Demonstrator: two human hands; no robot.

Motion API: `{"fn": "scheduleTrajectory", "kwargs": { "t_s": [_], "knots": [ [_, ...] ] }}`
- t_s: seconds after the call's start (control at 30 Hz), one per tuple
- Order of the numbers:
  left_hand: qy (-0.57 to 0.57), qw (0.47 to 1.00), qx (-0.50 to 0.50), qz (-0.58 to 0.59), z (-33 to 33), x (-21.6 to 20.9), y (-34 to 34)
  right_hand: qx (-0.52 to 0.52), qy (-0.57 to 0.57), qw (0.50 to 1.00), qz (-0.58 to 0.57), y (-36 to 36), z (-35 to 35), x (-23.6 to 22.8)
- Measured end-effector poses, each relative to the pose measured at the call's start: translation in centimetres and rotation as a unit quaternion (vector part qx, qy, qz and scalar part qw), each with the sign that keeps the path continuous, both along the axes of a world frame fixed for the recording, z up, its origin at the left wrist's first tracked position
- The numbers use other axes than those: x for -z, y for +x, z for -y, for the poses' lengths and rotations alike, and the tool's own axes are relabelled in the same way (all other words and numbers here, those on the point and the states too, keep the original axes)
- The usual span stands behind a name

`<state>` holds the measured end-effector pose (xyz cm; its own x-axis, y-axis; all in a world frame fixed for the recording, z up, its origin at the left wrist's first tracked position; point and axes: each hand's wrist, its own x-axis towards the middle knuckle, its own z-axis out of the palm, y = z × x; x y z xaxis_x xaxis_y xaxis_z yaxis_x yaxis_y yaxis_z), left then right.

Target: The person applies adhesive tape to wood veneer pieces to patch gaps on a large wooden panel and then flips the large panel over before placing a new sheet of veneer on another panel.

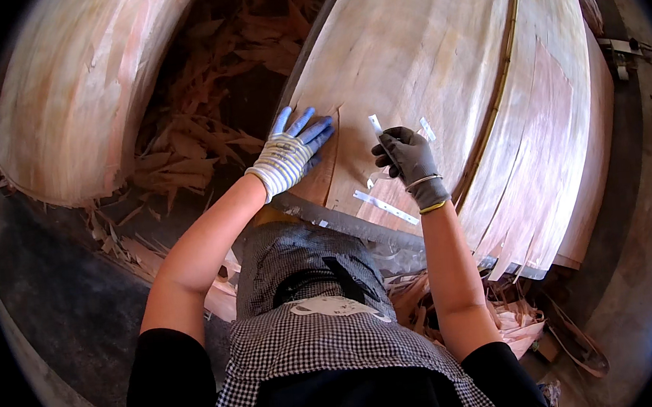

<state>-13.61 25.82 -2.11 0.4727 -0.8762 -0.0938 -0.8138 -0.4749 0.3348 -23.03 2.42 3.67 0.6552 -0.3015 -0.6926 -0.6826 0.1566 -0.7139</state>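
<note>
A broad sheet of pale wood veneer lies in front of me. My left hand, in a striped glove with blue fingertips, rests flat on its near left part, fingers spread, beside a dark split. Over the sheet to the right, my right hand in a grey glove is closed on a short strip of white tape, which sticks up past the fingers. Another white piece shows just right of that hand. A longer strip of dotted white tape lies across the veneer near the front edge.
A dark brown seam runs lengthwise along the veneer stack. To the left stands another curved veneer stack. Torn veneer scraps fill the gap between the stacks, and more scraps lie below the near edge.
</note>
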Motion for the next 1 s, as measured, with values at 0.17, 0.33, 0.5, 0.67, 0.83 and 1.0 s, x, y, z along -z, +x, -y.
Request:
{"fn": "scheduleTrajectory", "kwargs": {
  "t_s": [0.17, 0.33, 0.5, 0.67, 0.83, 1.0],
  "knots": [
    [-0.104, 0.992, -0.061, -0.029, -0.5, -0.2, 1.4, -0.004, -0.021, 1.000, -0.011, 0.7, -0.8, -0.9],
    [-0.362, 0.865, -0.322, -0.132, -5.1, -0.6, 3.1, 0.054, -0.042, 0.997, 0.027, -0.1, -0.6, -4.4],
    [-0.138, 0.961, -0.240, -0.002, -6.4, -1.1, -0.5, 0.044, -0.050, 0.994, 0.087, -2.0, 0.5, -8.0],
    [0.058, 0.983, -0.174, 0.013, -3.8, -2.2, -7.8, 0.007, -0.036, 0.998, 0.043, -2.7, -0.5, -7.9],
    [0.033, 0.989, -0.094, -0.106, -4.4, -2.6, -11.6, -0.012, -0.003, 1.000, 0.008, -4.2, -2.3, -6.3],
    [-0.004, 0.992, -0.115, -0.054, -6.4, -2.8, -11.7, -0.036, 0.011, 0.999, -0.019, -5.7, -3.2, -5.2]
  ]
}}
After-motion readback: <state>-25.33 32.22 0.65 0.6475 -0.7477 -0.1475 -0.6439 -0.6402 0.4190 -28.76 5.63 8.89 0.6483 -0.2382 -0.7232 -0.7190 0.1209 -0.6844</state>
